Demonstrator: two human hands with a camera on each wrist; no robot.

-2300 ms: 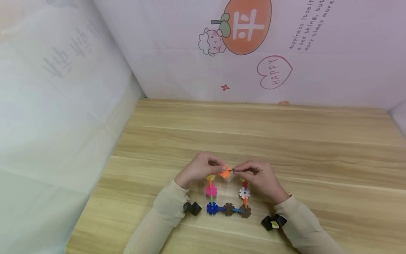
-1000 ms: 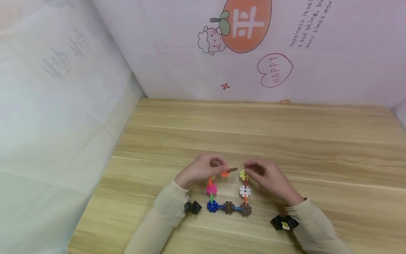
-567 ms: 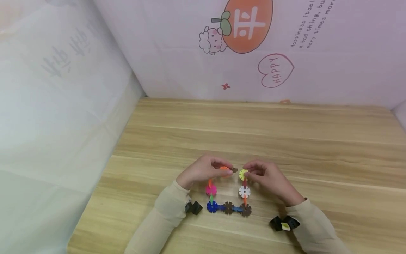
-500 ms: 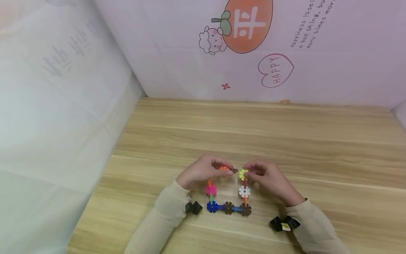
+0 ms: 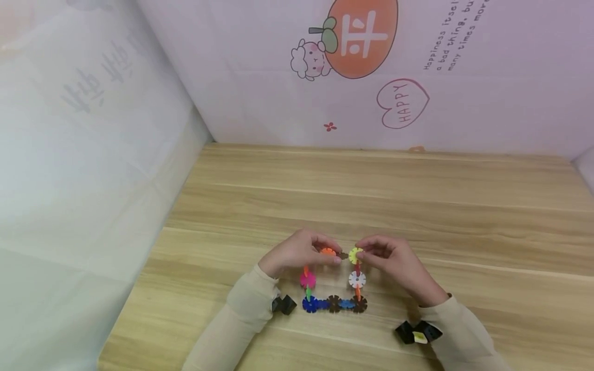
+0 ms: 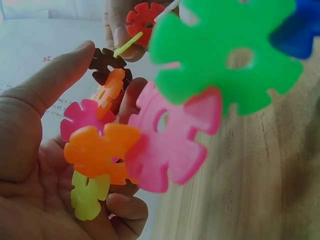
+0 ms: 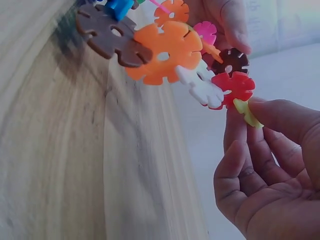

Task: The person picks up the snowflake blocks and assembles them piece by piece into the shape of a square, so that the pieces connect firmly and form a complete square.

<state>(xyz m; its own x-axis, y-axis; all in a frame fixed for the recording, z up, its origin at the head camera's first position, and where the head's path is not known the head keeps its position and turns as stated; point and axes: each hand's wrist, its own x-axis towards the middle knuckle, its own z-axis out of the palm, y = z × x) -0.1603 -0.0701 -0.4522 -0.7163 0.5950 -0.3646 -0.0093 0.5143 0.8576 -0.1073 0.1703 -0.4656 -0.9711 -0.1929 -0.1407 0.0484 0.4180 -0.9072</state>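
Slotted plastic snowflake discs are linked into a nearly square loop. My left hand (image 5: 297, 255) pinches the dark brown disc (image 6: 106, 64) between thumb and fingers, beside the orange disc (image 5: 328, 252) linked to it. Another yellow disc (image 6: 90, 195) lies against that palm, hidden from the head view. My right hand (image 5: 394, 260) pinches the yellow disc (image 7: 247, 114) at the loop's far right corner, joined to a red disc (image 7: 235, 89). In the head view, the brown disc's edge is right at the yellow disc's rim.
The loop's near side holds a blue disc (image 5: 310, 304) and a brown corner disc (image 5: 359, 304). A pink disc (image 5: 308, 280) and a white disc (image 5: 357, 280) sit along its sides. Beneath is a wooden table (image 5: 394, 196), with a printed cloth (image 5: 260, 103) behind.
My right hand has let go of the brown disc and taken hold of the yellow one. My left hand's grip has shifted right toward the brown disc, which now meets the yellow disc's edge.
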